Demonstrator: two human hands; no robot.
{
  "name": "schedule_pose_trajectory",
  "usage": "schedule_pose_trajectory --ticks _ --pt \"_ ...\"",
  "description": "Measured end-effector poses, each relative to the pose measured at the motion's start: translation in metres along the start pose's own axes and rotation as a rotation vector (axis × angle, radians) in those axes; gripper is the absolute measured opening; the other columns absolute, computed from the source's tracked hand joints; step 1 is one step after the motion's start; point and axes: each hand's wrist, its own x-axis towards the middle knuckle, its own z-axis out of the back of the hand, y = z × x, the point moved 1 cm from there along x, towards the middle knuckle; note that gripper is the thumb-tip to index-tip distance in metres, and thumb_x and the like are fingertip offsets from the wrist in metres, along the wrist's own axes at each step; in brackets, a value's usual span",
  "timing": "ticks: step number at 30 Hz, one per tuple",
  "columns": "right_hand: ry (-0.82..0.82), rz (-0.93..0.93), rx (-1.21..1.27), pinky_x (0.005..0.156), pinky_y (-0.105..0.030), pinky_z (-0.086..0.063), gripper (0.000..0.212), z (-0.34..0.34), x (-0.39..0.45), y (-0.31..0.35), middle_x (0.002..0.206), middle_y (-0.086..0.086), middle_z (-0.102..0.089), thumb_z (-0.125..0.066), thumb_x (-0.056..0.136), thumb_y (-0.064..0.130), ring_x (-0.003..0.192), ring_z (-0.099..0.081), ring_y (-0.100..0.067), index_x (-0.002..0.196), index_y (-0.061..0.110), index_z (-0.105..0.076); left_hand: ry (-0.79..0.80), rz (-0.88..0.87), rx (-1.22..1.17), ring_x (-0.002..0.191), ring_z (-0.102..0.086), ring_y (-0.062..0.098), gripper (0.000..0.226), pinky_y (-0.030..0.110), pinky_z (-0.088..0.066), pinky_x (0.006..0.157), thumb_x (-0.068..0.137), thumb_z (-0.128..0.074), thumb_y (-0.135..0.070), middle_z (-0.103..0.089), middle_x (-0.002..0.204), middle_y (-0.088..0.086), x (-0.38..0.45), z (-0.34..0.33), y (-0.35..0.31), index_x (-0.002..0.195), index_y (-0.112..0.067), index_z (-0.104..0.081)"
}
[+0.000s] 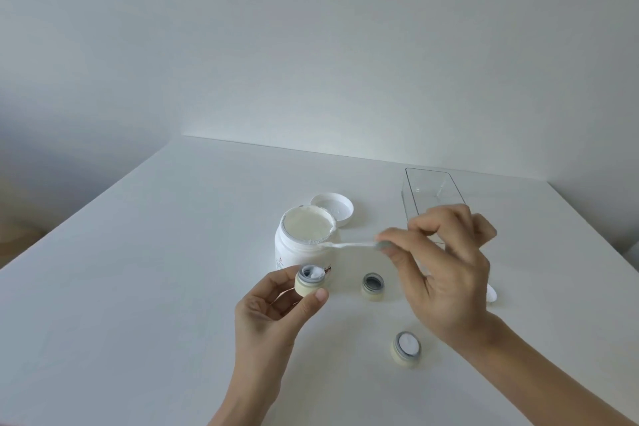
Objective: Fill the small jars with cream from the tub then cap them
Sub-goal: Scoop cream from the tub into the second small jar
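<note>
Small jar (pixel 310 283) with a dab of cream sits pinched in the left hand (pixel 273 315), lifted just in front of the open tub (pixel 304 239). Right hand (pixel 446 273) grips a spatula (pixel 349 245) — tip touching the tub's rim. Two more uncapped jars on the table (pixel 138 287) — one empty (pixel 373 286), one filled (pixel 407 349).

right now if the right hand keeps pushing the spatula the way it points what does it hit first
Most likely the tub: the right hand aims the spatula leftward, and its tip already sits at the tub's rim. Depth is hard to judge from this one view.
</note>
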Motion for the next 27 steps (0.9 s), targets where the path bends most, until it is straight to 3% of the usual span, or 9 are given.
schedule_pose_trajectory --ticks 3,8,11,13,20,25,27 --pt "0.082 -0.255 0.103 0.074 -0.035 -0.029 0.024 -0.010 0.007 0.005 0.073 0.011 -0.047 -0.058 0.089 0.030 0.072 -0.045 -0.010 0.071 0.019 -0.070 -0.001 0.000 -0.005 0.091 -0.075 0.020 0.030 0.015 -0.055 0.071 0.065 -0.082 -0.007 -0.079 0.098 0.008 0.000 0.000 0.000 0.093 -0.012 -0.075" --pt "0.370 -0.764 0.358 0.089 -0.047 -0.042 0.026 -0.027 0.000 0.004 0.067 0.004 -0.062 -0.062 0.091 0.031 0.071 -0.051 -0.007 0.067 0.024 -0.067 -0.012 -0.008 -0.034 0.092 -0.075 0.022 0.030 0.016 -0.055 0.071 0.065 -0.081 -0.004 -0.079 0.099 0.007 0.001 0.001 -0.001 0.093 -0.011 -0.073" --pt "0.483 -0.949 0.396 0.067 -0.031 -0.037 0.031 -0.030 -0.010 0.001 0.043 0.011 -0.048 -0.061 0.090 0.034 0.049 -0.037 -0.006 0.064 0.020 -0.067 -0.015 -0.007 -0.048 0.091 -0.075 0.023 0.032 0.016 -0.055 0.070 0.064 -0.081 -0.002 -0.078 0.099 0.008 0.001 0.002 -0.001 0.094 -0.010 -0.072" --pt "0.514 -1.004 0.403 0.062 -0.027 -0.028 0.033 -0.030 -0.014 0.001 0.036 0.012 -0.037 -0.061 0.090 0.034 0.043 -0.033 -0.005 0.064 0.017 -0.067 -0.010 -0.007 -0.053 0.092 -0.075 0.024 0.034 0.017 -0.056 0.071 0.064 -0.084 0.000 -0.078 0.101 0.008 0.001 0.002 -0.001 0.095 -0.010 -0.072" --pt "0.595 -1.057 0.278 0.069 -0.030 -0.023 0.036 -0.024 -0.013 -0.012 0.031 0.011 -0.034 -0.061 0.089 0.038 0.041 -0.041 0.000 0.059 0.020 -0.065 -0.018 -0.009 -0.047 0.089 -0.076 0.023 0.034 0.016 -0.055 0.069 0.061 -0.082 -0.004 -0.078 0.100 0.007 0.001 0.001 0.000 0.093 -0.012 -0.072" --pt "0.478 -1.081 0.367 0.073 -0.033 -0.026 0.032 -0.023 -0.003 -0.026 0.035 0.013 -0.035 -0.060 0.090 0.035 0.041 -0.033 -0.007 0.067 0.015 -0.069 0.001 -0.015 -0.056 0.094 -0.075 0.022 0.035 0.016 -0.055 0.070 0.062 -0.084 -0.003 -0.078 0.101 0.007 0.001 0.002 0.000 0.094 -0.010 -0.072" --pt "0.426 -0.997 0.347 0.070 -0.032 -0.025 0.031 -0.026 0.007 -0.026 0.036 0.014 -0.038 -0.059 0.091 0.035 0.041 -0.041 -0.004 0.067 0.018 -0.069 0.006 -0.020 -0.050 0.094 -0.075 0.022 0.037 0.016 -0.055 0.071 0.062 -0.086 -0.003 -0.078 0.101 0.007 0.001 0.002 0.001 0.095 -0.009 -0.072"
